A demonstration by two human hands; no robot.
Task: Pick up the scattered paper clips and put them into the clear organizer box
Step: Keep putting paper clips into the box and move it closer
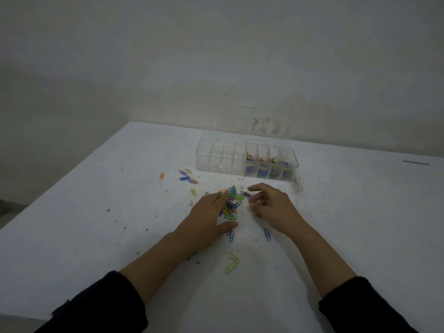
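Observation:
A heap of coloured paper clips (231, 203) lies on the white table between my two hands. My left hand (209, 217) lies flat against the heap's left side, fingers stretched out, holding nothing. My right hand (271, 203) hovers at the heap's right edge with its fingers curled and apart, fingertips near some purple clips (246, 194). Loose clips are scattered around: blue and orange ones (187, 176) at the far left, two blue ones (266, 234) close to me, yellow-green ones (231, 261) nearest. The clear organizer box (216, 155) stands behind, its right compartments holding clips.
The table (96, 224) is white with dark specks and crumbs, most thickly near the box's right end. Its left edge runs diagonally at the left. A bare wall stands right behind the box. A dark mark (415, 162) lies at the far right.

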